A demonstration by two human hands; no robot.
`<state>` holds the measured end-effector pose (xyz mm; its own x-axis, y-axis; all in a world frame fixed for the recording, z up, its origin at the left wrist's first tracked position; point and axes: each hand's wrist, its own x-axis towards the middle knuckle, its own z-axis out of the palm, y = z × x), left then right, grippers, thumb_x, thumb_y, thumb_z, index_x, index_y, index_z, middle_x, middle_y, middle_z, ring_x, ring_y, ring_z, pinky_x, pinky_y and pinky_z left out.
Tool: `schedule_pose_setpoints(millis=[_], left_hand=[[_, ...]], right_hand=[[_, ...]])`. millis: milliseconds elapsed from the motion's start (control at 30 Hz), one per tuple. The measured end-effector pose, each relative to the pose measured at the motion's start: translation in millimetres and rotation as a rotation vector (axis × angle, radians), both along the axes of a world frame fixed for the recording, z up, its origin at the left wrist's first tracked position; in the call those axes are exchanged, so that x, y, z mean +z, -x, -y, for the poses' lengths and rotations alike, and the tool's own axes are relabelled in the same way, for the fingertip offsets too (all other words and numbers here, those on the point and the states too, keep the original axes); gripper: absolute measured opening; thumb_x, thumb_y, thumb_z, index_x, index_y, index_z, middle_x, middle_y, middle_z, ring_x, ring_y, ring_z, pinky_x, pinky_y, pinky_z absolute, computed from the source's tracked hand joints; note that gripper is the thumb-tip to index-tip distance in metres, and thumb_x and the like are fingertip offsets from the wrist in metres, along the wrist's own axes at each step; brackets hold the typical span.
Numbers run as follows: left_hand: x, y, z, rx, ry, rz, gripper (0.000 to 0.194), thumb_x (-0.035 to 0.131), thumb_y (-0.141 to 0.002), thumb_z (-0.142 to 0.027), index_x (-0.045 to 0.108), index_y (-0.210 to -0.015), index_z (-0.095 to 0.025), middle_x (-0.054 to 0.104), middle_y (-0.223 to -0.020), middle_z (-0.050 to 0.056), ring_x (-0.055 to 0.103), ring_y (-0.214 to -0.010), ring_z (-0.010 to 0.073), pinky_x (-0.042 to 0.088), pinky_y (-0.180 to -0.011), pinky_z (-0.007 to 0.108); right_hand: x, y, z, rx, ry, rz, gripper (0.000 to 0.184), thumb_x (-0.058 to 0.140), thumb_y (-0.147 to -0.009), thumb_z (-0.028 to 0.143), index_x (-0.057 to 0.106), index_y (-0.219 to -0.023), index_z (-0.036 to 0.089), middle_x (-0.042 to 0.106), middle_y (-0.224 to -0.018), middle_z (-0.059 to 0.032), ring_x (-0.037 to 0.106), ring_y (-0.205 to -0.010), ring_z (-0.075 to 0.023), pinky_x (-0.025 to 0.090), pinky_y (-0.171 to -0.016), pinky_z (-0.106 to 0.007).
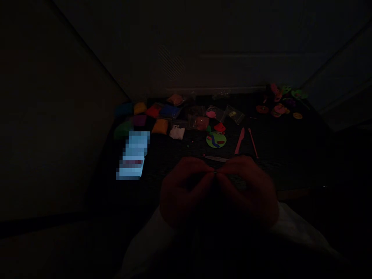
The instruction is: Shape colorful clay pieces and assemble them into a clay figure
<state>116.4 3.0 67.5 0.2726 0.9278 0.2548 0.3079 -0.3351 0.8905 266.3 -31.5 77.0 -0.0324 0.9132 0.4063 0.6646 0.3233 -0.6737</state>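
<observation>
The scene is very dim. My left hand (186, 190) and my right hand (247, 190) meet in front of me, their fingertips pinched together on a tiny dark piece (215, 173), too small to identify. Just beyond my fingers lies a thin metal tool (216, 158). A little farther off are a green clay disc with red and blue pieces (216, 140), a pink plastic knife (239, 140) and a slim pink modelling tool (252, 142).
Several bags of coloured clay (159, 116) lie across the dark mat (276, 162). A phone with a pixelated, glowing screen (133, 155) lies at its left. Pink and green clay shapes (279, 104) sit at the far right.
</observation>
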Motion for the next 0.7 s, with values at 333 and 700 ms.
schedule_pose_setpoints(millis=[333,700], left_hand=[[1.7,-0.8,0.8,0.005,0.011,0.009,0.006,0.058,-0.07,-0.017,0.06,-0.074,-0.02,0.06,-0.079,0.001,0.055,-0.075,0.0123,0.046,-0.067,0.025],[1.1,0.1,0.6,-0.001,-0.061,-0.003,0.012,0.06,-0.068,-0.016,0.061,-0.079,-0.019,0.059,-0.083,0.001,0.055,-0.08,0.013,0.046,-0.071,0.025]], right_hand=[[-0.6,-1.2,-1.2,0.025,0.032,-0.014,0.007,0.056,-0.075,0.023,0.058,-0.08,0.02,0.061,-0.078,-0.0013,0.053,-0.08,-0.0139,0.04,-0.071,-0.033],[-3.5,-0.2,-0.1,-0.022,-0.1,0.134,0.008,0.056,-0.073,0.02,0.06,-0.081,0.018,0.062,-0.079,-0.0026,0.053,-0.08,-0.0147,0.04,-0.071,-0.034]])
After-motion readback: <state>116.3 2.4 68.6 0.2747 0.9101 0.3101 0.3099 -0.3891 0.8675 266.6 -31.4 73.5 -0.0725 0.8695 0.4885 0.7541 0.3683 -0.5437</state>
